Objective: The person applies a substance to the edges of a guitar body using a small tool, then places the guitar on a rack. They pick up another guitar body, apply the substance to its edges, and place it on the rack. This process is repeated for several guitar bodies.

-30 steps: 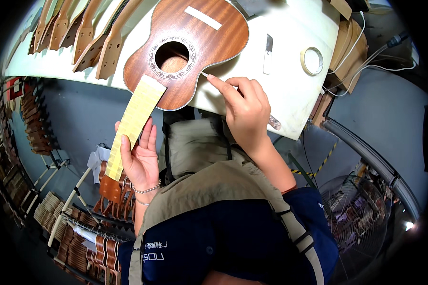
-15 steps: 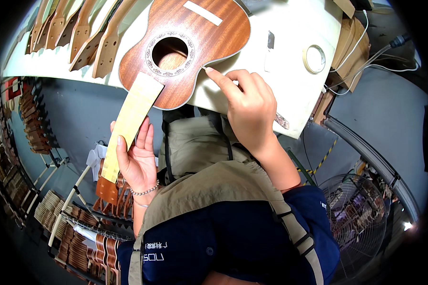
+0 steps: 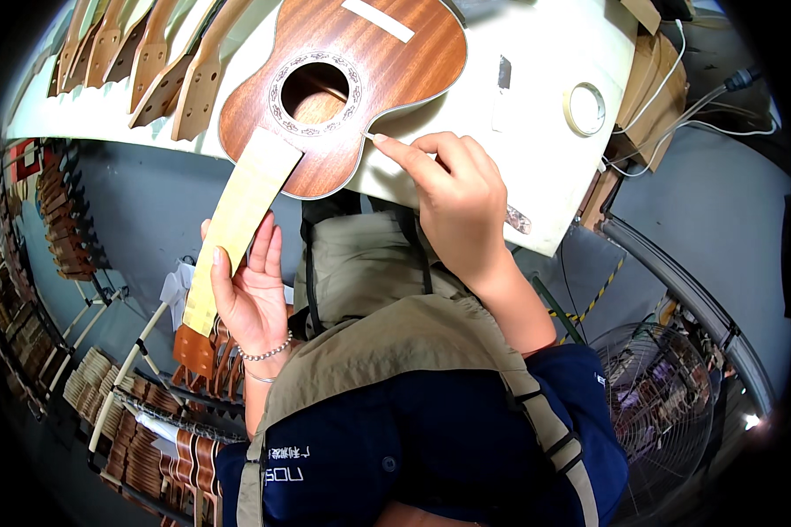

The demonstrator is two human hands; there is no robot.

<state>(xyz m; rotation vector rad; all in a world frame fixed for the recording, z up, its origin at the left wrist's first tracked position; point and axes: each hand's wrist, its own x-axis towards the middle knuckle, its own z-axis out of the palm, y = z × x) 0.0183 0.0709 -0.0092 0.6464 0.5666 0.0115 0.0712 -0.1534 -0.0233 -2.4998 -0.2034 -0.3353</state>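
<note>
A brown wooden ukulele (image 3: 325, 180) lies face up, its body on the white table, its neck sticking out over the near edge toward me. Pale yellow masking tape (image 3: 237, 224) covers the fingerboard. My left hand (image 3: 253, 294) holds the neck near the headstock (image 3: 195, 351), thumb on top and fingers along the side. At the waist of the body, my right hand (image 3: 461, 189) has its index fingertip against the rim, the other fingers curled. A tiny pale bit shows at that fingertip; I cannot make out what it is. A light strip (image 3: 378, 20) lies across the top.
Several unfinished necks (image 3: 154, 66) lie at the table's far left. A tape roll (image 3: 584, 109) and a small dark-ended strip (image 3: 502, 75) lie to the right. Cables (image 3: 677, 123) hang beside a cardboard box (image 3: 652, 83). Racks of wooden parts (image 3: 132, 457) stand lower left, a fan (image 3: 655, 395) lower right.
My right index fingertip has slid slightly left and down along the ukulele's waist. The neck end has shifted a little left, with my left hand still on it.
</note>
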